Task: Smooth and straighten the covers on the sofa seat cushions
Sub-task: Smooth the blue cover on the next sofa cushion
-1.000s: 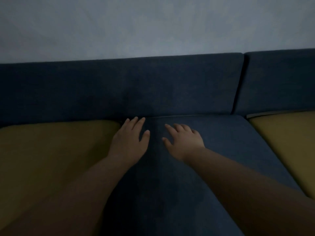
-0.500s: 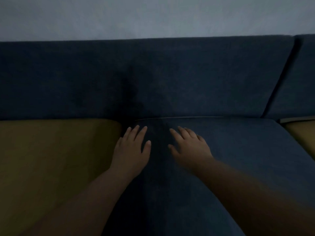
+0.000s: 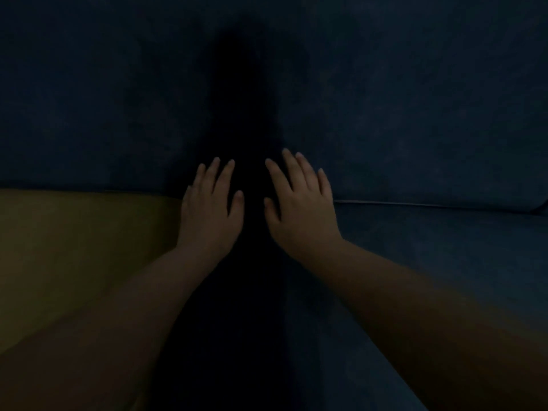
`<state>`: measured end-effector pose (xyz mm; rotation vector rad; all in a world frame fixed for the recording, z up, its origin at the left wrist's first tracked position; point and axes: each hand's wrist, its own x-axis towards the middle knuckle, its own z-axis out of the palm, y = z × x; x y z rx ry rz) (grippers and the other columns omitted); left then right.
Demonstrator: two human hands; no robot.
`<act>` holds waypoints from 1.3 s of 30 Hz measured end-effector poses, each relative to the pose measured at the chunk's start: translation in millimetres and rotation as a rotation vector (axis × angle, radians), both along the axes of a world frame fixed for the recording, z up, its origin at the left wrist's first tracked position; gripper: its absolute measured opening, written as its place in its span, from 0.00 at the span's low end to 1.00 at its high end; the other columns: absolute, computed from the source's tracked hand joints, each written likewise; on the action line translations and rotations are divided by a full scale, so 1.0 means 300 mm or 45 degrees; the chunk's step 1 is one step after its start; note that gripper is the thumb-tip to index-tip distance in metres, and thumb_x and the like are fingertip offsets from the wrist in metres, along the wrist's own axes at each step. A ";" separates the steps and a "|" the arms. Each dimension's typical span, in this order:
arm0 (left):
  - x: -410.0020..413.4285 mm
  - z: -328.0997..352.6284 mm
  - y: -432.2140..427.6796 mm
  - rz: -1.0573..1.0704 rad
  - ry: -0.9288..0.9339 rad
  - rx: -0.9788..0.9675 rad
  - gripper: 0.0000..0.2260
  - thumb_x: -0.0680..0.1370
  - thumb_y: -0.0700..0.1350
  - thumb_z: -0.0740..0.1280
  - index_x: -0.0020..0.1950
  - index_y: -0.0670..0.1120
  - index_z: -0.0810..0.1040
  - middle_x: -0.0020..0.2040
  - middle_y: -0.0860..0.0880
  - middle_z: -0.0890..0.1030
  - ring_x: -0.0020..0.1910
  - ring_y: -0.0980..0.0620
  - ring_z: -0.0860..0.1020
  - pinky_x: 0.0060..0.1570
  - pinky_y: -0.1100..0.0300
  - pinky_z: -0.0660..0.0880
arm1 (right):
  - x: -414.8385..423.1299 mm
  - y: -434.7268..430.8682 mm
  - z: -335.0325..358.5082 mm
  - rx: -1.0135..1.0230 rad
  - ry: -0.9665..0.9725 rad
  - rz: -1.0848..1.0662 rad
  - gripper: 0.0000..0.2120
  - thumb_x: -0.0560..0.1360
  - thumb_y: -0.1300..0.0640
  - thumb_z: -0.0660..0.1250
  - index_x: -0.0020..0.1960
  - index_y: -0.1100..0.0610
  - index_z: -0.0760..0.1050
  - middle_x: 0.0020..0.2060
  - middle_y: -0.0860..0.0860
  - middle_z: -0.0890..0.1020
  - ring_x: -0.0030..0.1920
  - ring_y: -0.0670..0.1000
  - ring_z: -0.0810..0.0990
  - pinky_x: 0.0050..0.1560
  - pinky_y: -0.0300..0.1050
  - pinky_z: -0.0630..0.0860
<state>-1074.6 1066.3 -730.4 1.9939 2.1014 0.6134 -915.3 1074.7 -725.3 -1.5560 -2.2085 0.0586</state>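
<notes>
Fingers (image 3: 222, 179) of our left hand (image 3: 209, 216) and right hand (image 3: 301, 215) lie straight and spread, gripping nothing, flat on the blue cushion (image 3: 430, 262) (mustard cushion (image 3: 74, 247) just left of them), we judge to press its cover smooth toward the backrest (image 3: 415, 114).

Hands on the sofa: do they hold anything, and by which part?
Nothing is held; left hand and right hand lie open over the blue seat cushion.

Low light, detail poor. Dark shadow (image 3: 252, 277) btwn left hand (image 3: 210, 212) and right hand (image 3: 299, 209) hides the join of mustard cushion (image 3: 74, 238) and blue cushion (image 3: 444, 262). Palm contact w/ fabric: can't tell. Backrest (image 3: 415, 99) cut by top edge. Mustard cushion cut at left, blue cushion at right and bottom. Left forearm (image 3: 118, 321) and right forearm (image 3: 430, 307) run off frame.
</notes>
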 end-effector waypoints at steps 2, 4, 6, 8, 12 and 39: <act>0.032 -0.057 0.042 0.090 -0.083 -0.017 0.24 0.83 0.51 0.54 0.79 0.51 0.53 0.79 0.49 0.52 0.78 0.49 0.47 0.75 0.48 0.48 | -0.013 0.047 -0.046 0.040 0.009 -0.016 0.28 0.76 0.49 0.57 0.75 0.53 0.63 0.74 0.56 0.64 0.75 0.57 0.60 0.71 0.63 0.58; 0.066 -0.154 0.052 0.132 -0.084 -0.188 0.24 0.83 0.53 0.52 0.79 0.53 0.51 0.80 0.49 0.50 0.78 0.49 0.45 0.75 0.48 0.48 | -0.004 0.069 -0.113 -0.098 -0.029 -0.037 0.27 0.78 0.47 0.54 0.77 0.50 0.59 0.76 0.55 0.61 0.76 0.56 0.56 0.73 0.63 0.54; 0.093 -0.268 0.018 0.103 0.085 -0.401 0.24 0.83 0.57 0.48 0.78 0.57 0.49 0.80 0.51 0.48 0.78 0.49 0.44 0.75 0.46 0.47 | 0.026 0.061 -0.213 -0.424 -0.184 -0.053 0.27 0.81 0.42 0.46 0.78 0.46 0.49 0.78 0.52 0.52 0.77 0.54 0.47 0.74 0.62 0.44; 0.097 -0.340 -0.008 0.096 0.173 -0.436 0.24 0.82 0.59 0.45 0.78 0.60 0.48 0.79 0.53 0.48 0.78 0.50 0.45 0.75 0.47 0.46 | 0.060 0.034 -0.300 -0.596 -0.329 -0.047 0.32 0.76 0.39 0.32 0.78 0.44 0.44 0.79 0.50 0.49 0.77 0.53 0.44 0.74 0.61 0.39; 0.075 -0.340 0.013 0.043 0.224 -0.485 0.28 0.77 0.62 0.40 0.78 0.61 0.46 0.79 0.53 0.47 0.78 0.51 0.44 0.75 0.49 0.47 | 0.066 0.052 -0.313 -0.624 -0.325 0.001 0.39 0.69 0.39 0.25 0.78 0.45 0.46 0.78 0.51 0.51 0.77 0.54 0.45 0.73 0.62 0.35; 0.558 -0.149 0.037 -0.263 0.133 -0.230 0.25 0.81 0.57 0.42 0.78 0.58 0.43 0.79 0.55 0.38 0.77 0.53 0.37 0.75 0.48 0.38 | 0.512 0.000 -0.173 -0.173 -0.082 -0.351 0.27 0.79 0.46 0.47 0.76 0.51 0.60 0.76 0.54 0.61 0.76 0.55 0.57 0.72 0.63 0.56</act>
